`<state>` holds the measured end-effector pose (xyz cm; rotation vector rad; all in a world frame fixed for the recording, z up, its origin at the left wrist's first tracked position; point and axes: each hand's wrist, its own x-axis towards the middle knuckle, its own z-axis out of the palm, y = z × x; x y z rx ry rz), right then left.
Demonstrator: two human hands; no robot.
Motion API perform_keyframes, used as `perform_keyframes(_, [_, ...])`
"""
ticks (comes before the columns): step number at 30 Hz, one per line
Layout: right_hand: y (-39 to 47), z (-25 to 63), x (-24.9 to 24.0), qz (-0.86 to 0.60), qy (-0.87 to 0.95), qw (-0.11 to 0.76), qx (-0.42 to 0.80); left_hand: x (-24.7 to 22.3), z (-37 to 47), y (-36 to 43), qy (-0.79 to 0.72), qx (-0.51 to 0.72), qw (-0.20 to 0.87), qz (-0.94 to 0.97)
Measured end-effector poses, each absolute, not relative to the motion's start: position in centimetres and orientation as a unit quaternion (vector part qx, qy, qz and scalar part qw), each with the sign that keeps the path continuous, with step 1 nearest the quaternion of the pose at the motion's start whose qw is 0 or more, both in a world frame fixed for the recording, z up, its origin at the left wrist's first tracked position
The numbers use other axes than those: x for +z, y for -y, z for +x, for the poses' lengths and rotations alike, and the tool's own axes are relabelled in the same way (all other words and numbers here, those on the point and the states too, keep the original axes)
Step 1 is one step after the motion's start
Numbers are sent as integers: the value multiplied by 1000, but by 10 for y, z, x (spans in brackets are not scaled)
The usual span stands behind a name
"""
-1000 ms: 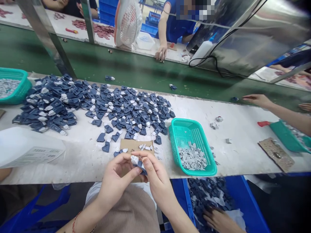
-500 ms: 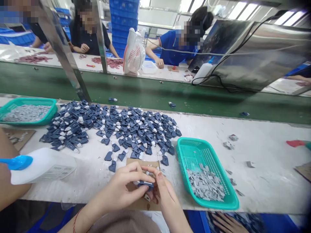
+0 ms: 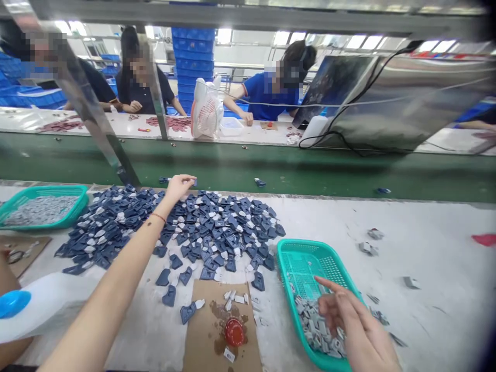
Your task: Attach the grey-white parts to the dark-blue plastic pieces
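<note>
My left hand [image 3: 181, 187] is stretched far forward, over the edge of the green belt. Its fingers pinch a small blue plastic piece [image 3: 195, 182], mostly hidden by the fingers. My right hand [image 3: 349, 315] hovers over the teal basket [image 3: 284, 279] of small grey pieces [image 3: 320, 333]. Its index finger points out and the others are loosely curled, with nothing visible in them. Between my arms lies a stained cardboard sheet [image 3: 201, 346] with a red round cap [image 3: 234, 331] and several small grey pieces. A navy plastic piece with a white tip [image 3: 188, 312] lies at its left edge.
A large pile of navy pieces [image 3: 220, 232] covers the table's back left. Another teal basket [image 3: 79, 212] stands far left, and a white bottle [image 3: 50, 299] near front left. The green belt [image 3: 217, 160] carries scattered pieces. Co-workers sit beyond; a metal post [image 3: 93, 113] rises at left.
My hands, together over the cardboard before, have parted. The left moved forward to the belt with a blue piece; the right moved right over the basket. The red cap now shows.
</note>
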<state>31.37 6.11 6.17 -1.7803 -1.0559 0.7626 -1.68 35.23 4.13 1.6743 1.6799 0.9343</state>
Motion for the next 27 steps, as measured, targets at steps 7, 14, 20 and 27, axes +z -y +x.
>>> perform_keyframes(7, [-66,359,51,-805,482,274,213,40,-42,-409,-679,155,250,672])
perform_keyframes(14, [-77,370,39,-791,535,221,196,31,-63,-409,-668,115,204,706])
perform_keyframes(20, [-87,383,21,-753,622,174,126,38,-89,-404,-728,103,102,670])
perform_keyframes(27, [-83,383,9,-724,682,82,64,46,-107,-400,-762,37,97,639])
